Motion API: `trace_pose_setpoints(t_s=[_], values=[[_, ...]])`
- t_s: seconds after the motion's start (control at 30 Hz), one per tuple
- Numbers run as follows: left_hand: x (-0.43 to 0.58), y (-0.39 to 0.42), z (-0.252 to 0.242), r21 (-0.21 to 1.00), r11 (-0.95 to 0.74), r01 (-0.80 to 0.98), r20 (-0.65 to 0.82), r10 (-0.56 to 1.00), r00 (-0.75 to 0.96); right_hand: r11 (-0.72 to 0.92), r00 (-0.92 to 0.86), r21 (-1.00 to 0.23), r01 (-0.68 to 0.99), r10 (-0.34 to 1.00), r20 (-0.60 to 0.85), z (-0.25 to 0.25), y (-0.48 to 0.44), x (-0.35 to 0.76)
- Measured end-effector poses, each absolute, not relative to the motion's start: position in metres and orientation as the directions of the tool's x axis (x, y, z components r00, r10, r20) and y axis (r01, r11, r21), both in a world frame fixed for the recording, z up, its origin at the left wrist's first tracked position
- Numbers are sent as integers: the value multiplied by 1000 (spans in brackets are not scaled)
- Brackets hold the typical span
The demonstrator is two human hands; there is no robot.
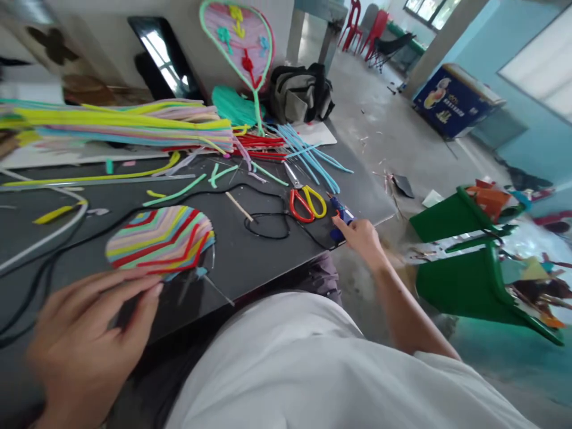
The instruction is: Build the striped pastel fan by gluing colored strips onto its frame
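Note:
A rounded piece of striped pipe cleaners in red, yellow, pink and blue lies near the table's front edge. My left hand pinches at its lower rim, thumb and fingers together; the exact pinch point is partly hidden. At the table's right corner, my right hand is closed on a blue glue gun, its grip partly covered by the fingers. Scissors with one red and one yellow handle lie just left of the glue gun. A thin pale stick rests beside a loop of black cord.
Bundled pipe cleaners stretch across the back of the table. Behind them stand a heart-shaped pipe-cleaner piece, a dark tablet-like panel and a grey bag. Green bins hold scraps on the floor at right.

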State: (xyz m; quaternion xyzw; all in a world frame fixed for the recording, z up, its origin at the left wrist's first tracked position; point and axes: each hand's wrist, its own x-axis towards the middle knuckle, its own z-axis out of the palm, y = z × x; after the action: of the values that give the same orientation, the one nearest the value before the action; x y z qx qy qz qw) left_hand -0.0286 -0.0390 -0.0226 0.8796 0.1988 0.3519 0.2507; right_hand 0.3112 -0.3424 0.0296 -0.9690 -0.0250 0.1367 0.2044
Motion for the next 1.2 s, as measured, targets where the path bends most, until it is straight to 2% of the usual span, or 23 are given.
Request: trace_pose_setpoints(t_s=[0.07,0.13,0.17,0.2,0.23,0.27,0.33,0.4,0.47,0.57,0.7,0.83,0.93,1.07,1.2], values=[[-30,-45,-10,448,-866,224,605,478,637,-848,948,-524,-76,101,-301,26,-345,314],[-32,-47,-4,387,-888,246,630,450,632,-809,934,-582,-84,139,-328,21,-351,317],[-33,-47,-3,377,-889,260,636,452,625,-766,933,-634,-106,143,-329,19,-353,318],[-33,-46,-3,389,-878,281,620,475,625,-623,951,-762,-173,97,-295,18,-355,318],[-32,-46,-4,393,-873,289,610,483,628,-571,953,-801,-181,98,-286,18,-356,317],[-31,-45,-5,393,-874,287,609,481,631,-523,960,-837,-161,113,-256,19,-356,314],[-24,-46,-7,379,-883,278,602,463,650,-294,978,-953,-69,166,-123,27,-351,307],[-14,-46,-9,344,-896,280,577,437,690,-138,972,-990,43,234,9,39,-341,299],[-4,-45,-13,316,-908,276,537,411,736,-73,927,-996,58,375,26,50,-325,293],[5,-41,-20,325,-905,275,462,406,788,-86,812,-995,-42,578,-84,56,-295,284],[7,-35,-25,393,-878,271,434,437,788,-103,741,-995,9,668,-63,46,-261,266],[6,-35,-22,482,-846,230,450,464,763,-311,466,-950,5,841,-273,35,-238,249],[5,-35,-20,547,-807,222,432,499,751,-379,405,-925,24,850,-338,31,-226,241],[4,-34,-21,586,-775,236,391,526,755,-451,414,-885,117,832,-370,26,-217,234],[4,-33,-22,606,-749,269,332,545,770,-398,515,-908,130,810,-281,27,-220,230]])
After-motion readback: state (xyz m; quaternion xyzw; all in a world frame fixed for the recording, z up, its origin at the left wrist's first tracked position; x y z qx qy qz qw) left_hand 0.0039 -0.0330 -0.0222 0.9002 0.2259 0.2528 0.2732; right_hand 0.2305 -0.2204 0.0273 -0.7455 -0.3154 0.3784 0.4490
